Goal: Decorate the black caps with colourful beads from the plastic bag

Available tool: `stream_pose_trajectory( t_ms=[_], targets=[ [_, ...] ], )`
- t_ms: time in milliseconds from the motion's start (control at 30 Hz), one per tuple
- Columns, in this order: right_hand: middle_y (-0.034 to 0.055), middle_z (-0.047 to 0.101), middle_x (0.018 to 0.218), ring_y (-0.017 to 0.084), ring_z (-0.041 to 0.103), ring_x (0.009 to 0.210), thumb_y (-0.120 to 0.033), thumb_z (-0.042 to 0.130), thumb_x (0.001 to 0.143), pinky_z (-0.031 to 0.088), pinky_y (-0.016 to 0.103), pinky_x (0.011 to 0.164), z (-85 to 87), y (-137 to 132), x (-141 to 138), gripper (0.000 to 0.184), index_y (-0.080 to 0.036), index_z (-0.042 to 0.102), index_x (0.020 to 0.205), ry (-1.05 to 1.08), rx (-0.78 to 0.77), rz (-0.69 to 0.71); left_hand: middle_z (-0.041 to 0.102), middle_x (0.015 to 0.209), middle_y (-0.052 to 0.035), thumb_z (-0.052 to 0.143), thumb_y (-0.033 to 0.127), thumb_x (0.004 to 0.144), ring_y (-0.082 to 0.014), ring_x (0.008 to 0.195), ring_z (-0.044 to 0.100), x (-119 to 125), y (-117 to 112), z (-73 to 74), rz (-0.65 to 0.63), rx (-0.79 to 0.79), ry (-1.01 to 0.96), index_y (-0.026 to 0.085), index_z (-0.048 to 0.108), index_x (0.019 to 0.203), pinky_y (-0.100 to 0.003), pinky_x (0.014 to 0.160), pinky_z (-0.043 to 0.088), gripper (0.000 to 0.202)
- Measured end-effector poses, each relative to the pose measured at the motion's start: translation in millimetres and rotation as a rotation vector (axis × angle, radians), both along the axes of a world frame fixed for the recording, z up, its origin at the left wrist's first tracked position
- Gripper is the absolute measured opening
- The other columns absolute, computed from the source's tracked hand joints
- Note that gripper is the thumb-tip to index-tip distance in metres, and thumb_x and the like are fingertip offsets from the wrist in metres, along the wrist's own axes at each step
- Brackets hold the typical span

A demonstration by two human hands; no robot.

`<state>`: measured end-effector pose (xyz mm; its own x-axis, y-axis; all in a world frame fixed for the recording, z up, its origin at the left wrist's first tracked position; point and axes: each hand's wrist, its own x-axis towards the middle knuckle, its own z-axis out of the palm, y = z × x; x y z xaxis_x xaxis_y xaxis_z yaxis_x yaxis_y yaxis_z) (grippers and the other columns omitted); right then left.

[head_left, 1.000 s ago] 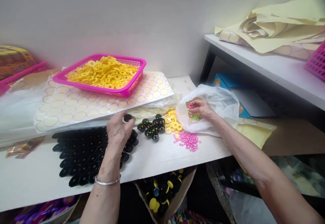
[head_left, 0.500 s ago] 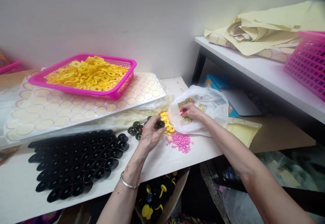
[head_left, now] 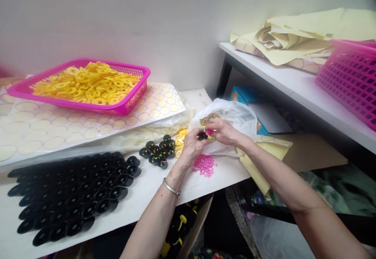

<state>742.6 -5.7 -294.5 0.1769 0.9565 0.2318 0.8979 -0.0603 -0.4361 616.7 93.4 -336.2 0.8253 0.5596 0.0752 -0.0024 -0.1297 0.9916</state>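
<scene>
My left hand (head_left: 194, 143) grips a small black cup (head_left: 202, 135) at the mouth of a white plastic bag (head_left: 232, 112). Close against it, my right hand (head_left: 221, 130) pinches a small pink scoop-like piece (head_left: 209, 132), partly hidden by the fingers. Multicoloured beads (head_left: 208, 119) fill the bag's opening behind the hands. Below them a pile of pink beads (head_left: 205, 166) lies on the white table (head_left: 176, 186). Yellow rings (head_left: 179, 139) lie left of the bag. Beside these stand several black cups with coloured beads inside (head_left: 158, 151).
Rows of black cups (head_left: 79, 192) cover the table's left front. A pink basket (head_left: 129, 106) of yellow rings rests on sticker sheets (head_left: 67, 133). At right stands a higher shelf (head_left: 282, 79) with another pink basket (head_left: 349, 79) and yellow paper. Below the table edge, a box holds black-and-yellow pieces (head_left: 179, 227).
My left hand has moved right with the black cup, up to the bag's mouth. My right hand has drawn out of the beads and now meets it. The view has shifted slightly right.
</scene>
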Motion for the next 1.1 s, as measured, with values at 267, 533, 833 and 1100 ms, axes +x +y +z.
stream_pose_trajectory(
  t_ms=[267,533,833,1100],
  targets=[
    [0.0133,0.058,0.085,0.025,0.044,0.087,-0.008,0.048,0.084,0.032,0.037,0.071,20.1,0.9,-39.7,0.022,-0.014,0.069,0.084,-0.596,-0.077,0.012,0.057,0.066,0.0021,0.066,0.022,0.06,-0.0115,0.064,0.051,-0.4,-0.9,-2.5,0.01,0.062,-0.039,0.015,0.065,0.074,-0.023,0.06,0.04,0.016],
    [0.0055,0.064,0.084,0.02,0.054,0.079,-0.022,0.059,0.075,0.041,0.032,0.07,-11.0,-8.4,-6.8,0.014,-0.018,0.07,0.081,0.227,0.216,-0.169,0.061,0.079,-0.0016,0.074,0.023,0.059,-0.0136,0.073,0.057,-24.5,0.0,-9.6,0.036,-0.055,-0.128,0.016,0.064,0.082,-0.026,0.068,0.046,0.026],
    [0.0038,0.061,0.064,0.017,0.053,0.064,-0.024,0.054,0.074,0.034,0.027,0.058,-46.7,4.0,14.8,0.016,-0.015,0.067,0.068,0.013,-0.197,-0.452,0.061,0.09,-0.0026,0.072,0.033,0.068,-0.0132,0.072,0.054,-154.6,5.5,-34.3,0.557,0.334,0.05,0.02,0.067,0.092,-0.026,0.066,0.045,0.028],
    [0.0054,0.059,0.074,0.018,0.054,0.071,-0.016,0.051,0.079,0.039,0.027,0.065,-30.7,9.8,-67.4,0.006,-0.017,0.055,0.076,0.033,0.089,-0.245,0.055,0.069,0.0017,0.066,0.037,0.07,-0.0123,0.059,0.051,-176.1,19.0,-66.0,0.798,0.527,0.303,0.018,0.065,0.081,-0.026,0.062,0.042,0.022]
  ],
)
